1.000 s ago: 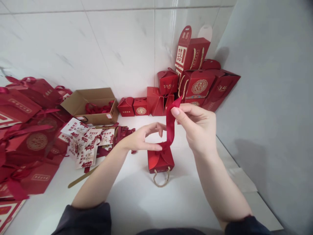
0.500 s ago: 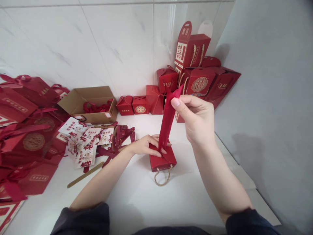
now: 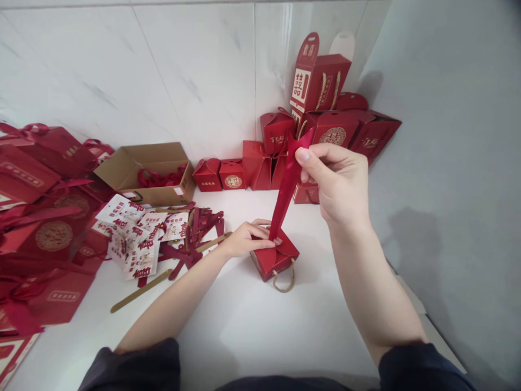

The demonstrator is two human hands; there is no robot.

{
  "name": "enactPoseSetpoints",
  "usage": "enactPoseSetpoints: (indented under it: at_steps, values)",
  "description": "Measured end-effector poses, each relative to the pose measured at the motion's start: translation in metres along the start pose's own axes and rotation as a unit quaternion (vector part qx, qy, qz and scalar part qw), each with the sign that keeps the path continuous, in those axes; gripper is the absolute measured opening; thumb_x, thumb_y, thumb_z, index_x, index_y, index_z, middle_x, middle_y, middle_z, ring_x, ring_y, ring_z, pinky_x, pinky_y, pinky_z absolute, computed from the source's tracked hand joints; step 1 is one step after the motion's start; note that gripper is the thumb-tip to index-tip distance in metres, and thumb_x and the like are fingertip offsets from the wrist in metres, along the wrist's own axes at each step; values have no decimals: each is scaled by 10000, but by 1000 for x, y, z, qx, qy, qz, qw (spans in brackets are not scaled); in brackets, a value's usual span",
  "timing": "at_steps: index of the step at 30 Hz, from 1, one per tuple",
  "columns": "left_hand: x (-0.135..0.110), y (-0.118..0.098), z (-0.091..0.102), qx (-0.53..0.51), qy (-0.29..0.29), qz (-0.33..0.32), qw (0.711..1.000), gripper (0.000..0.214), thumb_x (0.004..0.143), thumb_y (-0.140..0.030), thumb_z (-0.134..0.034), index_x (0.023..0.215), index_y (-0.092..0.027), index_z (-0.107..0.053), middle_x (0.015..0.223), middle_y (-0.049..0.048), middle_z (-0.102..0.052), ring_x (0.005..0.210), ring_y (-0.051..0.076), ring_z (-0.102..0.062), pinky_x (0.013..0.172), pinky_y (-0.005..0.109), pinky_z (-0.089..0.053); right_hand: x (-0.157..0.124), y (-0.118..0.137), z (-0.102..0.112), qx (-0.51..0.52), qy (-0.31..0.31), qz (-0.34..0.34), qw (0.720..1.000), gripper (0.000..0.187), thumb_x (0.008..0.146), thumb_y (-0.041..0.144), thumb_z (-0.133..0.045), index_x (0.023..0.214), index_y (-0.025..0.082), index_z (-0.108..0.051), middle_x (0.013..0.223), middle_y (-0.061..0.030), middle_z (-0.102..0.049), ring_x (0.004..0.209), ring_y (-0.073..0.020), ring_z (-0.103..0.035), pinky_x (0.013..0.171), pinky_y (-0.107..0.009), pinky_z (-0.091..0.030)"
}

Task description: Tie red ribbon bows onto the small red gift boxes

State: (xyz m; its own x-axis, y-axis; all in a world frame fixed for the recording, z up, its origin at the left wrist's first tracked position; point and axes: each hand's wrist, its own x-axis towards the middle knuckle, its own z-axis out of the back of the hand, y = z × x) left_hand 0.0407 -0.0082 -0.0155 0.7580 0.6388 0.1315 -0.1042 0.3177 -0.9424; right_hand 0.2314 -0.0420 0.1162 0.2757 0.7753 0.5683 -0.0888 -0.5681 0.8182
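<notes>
The soft, slippery red satin ribbon (image 3: 285,201) rises from the top of a light, easily dented red paper gift box (image 3: 283,264), its upper end pinched firmly between thumb and fingers of the right hand (image 3: 342,184), while the left hand (image 3: 246,241) lies over the box flaps at the ribbon's base, though whether it clamps them I cannot tell. The box sits mid-table, best steadied lightly at its sides, its tan rope handle (image 3: 284,282) trailing toward the near edge of the white table (image 3: 244,326). Toward the back edge lie printed cards (image 3: 136,244) and a cardboard carton (image 3: 146,160), with red boxes (image 3: 321,76) stacked in the back right corner
</notes>
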Motion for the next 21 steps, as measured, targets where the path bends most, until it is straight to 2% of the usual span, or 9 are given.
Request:
enactPoseSetpoints:
  at_steps: [2, 5, 7, 9, 11, 14, 16, 19, 21]
  values:
    - [0, 1, -2, 0, -11, -1, 1000, 191, 779, -326, -693, 916, -213, -765, 946, 87, -746, 1172, 227, -492, 1043, 391, -352, 4, -6, -1, -1, -8, -5, 1000, 275, 762, 473, -693, 699, 206, -674, 525, 34, -560, 551, -128, -586, 564, -275, -494]
    - [0, 0, -4, 11, -17, -2, 1000, 179, 780, -335, -690, 886, -214, -770, 903, 88, -748, 1138, 231, -507, 1030, 397, -354, 16, -31, -6, 20, -14, -21, 999, 299, 777, 499, -661, 768, 201, -678, 532, 35, -575, 515, -117, -576, 547, -261, -493]
    - [-1, 0, -5, 19, -17, 1, 1000, 181, 787, -344, -681, 875, -215, -772, 887, 88, -749, 1126, 229, -510, 1024, 392, -355, 23, -54, -8, 31, 4, -49, 998, 317, 799, 502, -626, 867, 198, -682, 635, 17, -637, 558, -116, -602, 576, -260, -504]
    - [-1, 1, -5, 24, -15, 5, 1000, 194, 789, -356, -677, 882, -215, -771, 881, 90, -748, 1138, 229, -498, 1020, 386, -356, 22, -76, -4, 2, 48, -84, 995, 329, 782, 481, -640, 967, 211, -676, 850, -7, -697, 669, -127, -640, 644, -277, -516]
    - [-1, 3, -4, 26, -17, 7, 1000, 207, 785, -363, -679, 903, -217, -767, 887, 91, -747, 1150, 232, -482, 1023, 390, -349, 7, -91, 6, -88, 106, -106, 985, 320, 776, 469, -650, 955, 207, -690, 949, -31, -709, 788, -158, -649, 737, -315, -506]
    - [0, 5, -3, 31, -8, 1, 999, 205, 790, -357, -675, 917, -223, -764, 905, 86, -748, 1148, 231, -474, 1054, 413, -306, -34, -99, 29, -163, 210, -137, 954, 407, 889, 473, -491, 718, 179, -716, 823, -63, -724, 827, -202, -655, 831, -369, -475]
    - [1, 7, -3, 31, -7, -5, 999, 204, 791, -357, -673, 913, -222, -765, 915, 85, -749, 1145, 230, -473, 1066, 424, -287, -65, -99, 41, -168, 213, -133, 953, 386, 899, 432, -495, 694, 197, -723, 975, -72, -715, 975, -214, -634, 932, -381, -432]
    - [2, 10, -3, 30, -14, -7, 999, 204, 780, -364, -683, 905, -226, -765, 904, 84, -749, 1142, 232, -476, 1056, 436, -300, -95, -98, 48, -127, 236, -134, 954, 238, 876, 377, -553, 929, 250, -747, 1252, -64, -611, 1211, -219, -514, 1060, -400, -344]
    - [2, 11, -4, 31, -18, -8, 999, 184, 773, -365, -690, 866, -229, -771, 870, 79, -748, 1140, 233, -483, 1049, 440, -309, -103, -98, 43, -76, 261, -154, 950, 251, 849, 353, -589, 1052, 279, -716, 1372, -52, -518, 1297, -219, -434, 1104, -410, -295]
